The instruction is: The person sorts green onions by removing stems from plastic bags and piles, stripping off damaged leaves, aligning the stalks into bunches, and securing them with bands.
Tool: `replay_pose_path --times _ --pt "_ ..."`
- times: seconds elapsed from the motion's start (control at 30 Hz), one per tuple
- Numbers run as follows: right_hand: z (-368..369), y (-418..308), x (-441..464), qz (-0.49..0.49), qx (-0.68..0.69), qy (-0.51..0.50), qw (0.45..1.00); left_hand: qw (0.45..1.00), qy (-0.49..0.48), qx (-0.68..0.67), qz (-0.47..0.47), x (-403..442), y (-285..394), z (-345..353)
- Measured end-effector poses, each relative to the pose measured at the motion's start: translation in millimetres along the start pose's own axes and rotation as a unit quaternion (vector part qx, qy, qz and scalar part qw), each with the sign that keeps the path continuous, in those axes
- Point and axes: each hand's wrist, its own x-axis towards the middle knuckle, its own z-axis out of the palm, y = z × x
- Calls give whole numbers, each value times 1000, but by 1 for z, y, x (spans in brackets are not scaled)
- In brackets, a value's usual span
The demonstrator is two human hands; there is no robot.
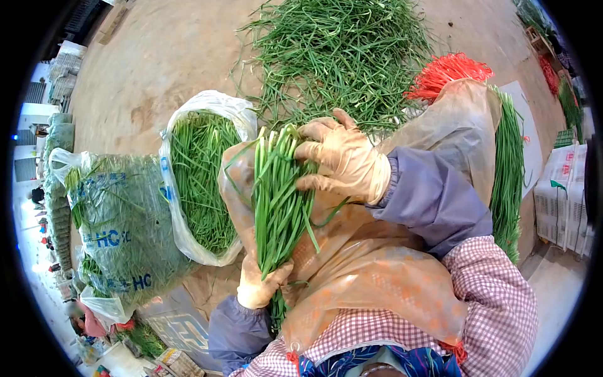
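Note:
A bundle of long green stalks (276, 204) lies slantwise over my lap, its pale ends at the top. My left hand (264, 283), in a cream glove, is wrapped round the lower part of the bundle. My right hand (342, 157), gloved too, has its fingers spread, with the fingertips at the right side of the pale ends; whether they press on the stalks is hard to tell. Beneath the bundle is a translucent brownish apron (370, 270). One loose stalk sticks out to the right of the bundle.
Loose green stalks (333, 56) are heaped on the floor ahead. Left of me stand an open plastic bag of greens (204, 182) and a filled bag with blue print (125, 220). Red ties (452, 72) and more long stalks (507, 182) are at my right, white crates (562, 195) farther off.

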Motion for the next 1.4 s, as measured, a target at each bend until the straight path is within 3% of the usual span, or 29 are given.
replay_pose_path --times 0.07,0.17,0.27,0.33,0.37,0.43,0.47,0.5,0.53,0.57,0.6,0.63,0.7,0.77,0.83,0.9,0.97,1.03,1.1,1.17,1.23,1.27,1.3,1.37,1.4 --pt "4 -6 -2 24 -25 10 999 1000 -3 14 12 0 9 -1" --pt "19 -5 -3 15 -16 72 997 997 -14 -33 -72 1 29 1" --pt "19 -2 0 -22 24 74 997 998 18 13 66 2 17 3" --pt "25 3 5 -57 -21 118 991 996 23 1 82 3 9 4" --pt "26 9 5 -37 -11 129 991 996 25 -5 91 4 7 4" --pt "27 29 4 3 10 150 989 994 -8 -97 -47 1 16 -1" --pt "49 66 0 32 -74 200 976 983 -25 -142 -115 0 19 -5" --pt "31 79 2 106 18 237 965 988 -31 -119 -91 1 14 -8" --pt "26 109 2 209 -90 219 949 992 -37 -97 -66 2 6 -11" --pt "13 127 -2 242 62 272 929 995 -42 -75 -41 3 -1 -12" --pt "-8 128 -8 288 -76 186 936 997 -32 -66 -12 4 -3 -11" --pt "-16 115 -7 307 -62 185 932 995 -39 -91 -30 4 -1 -10" --pt "-20 77 -3 111 -4 286 952 986 -54 -140 -67 5 7 -11" --pt "-31 28 -2 103 164 191 962 998 -46 -40 -9 7 12 -9" --pt "-34 -8 3 66 76 78 992 999 -33 -22 -8 7 12 -7" --pt "-17 -20 16 105 -2 -29 994 994 -17 -89 -61 6 4 -2" --pt "15 -8 20 82 55 43 994 996 -3 -81 -34 7 2 1" --pt "26 5 18 48 -19 57 997 995 2 -91 -37 6 5 2" --pt "27 35 9 96 43 198 974 989 -18 -133 -61 4 7 -2" --pt "0 75 12 162 -26 244 956 985 -33 -155 -69 3 10 -4" --pt "-32 68 8 221 30 297 929 985 -40 -156 -63 7 16 -5" --pt "-40 53 6 247 139 287 915 990 -38 -128 -36 9 18 -5" --pt "-36 40 2 158 349 282 880 994 -37 -99 -12 10 20 -5" --pt "-20 25 -2 37 234 175 956 994 -33 -101 -19 12 21 -4" --pt "-19 18 0 30 117 124 985 989 -30 -133 -53 13 21 -2"
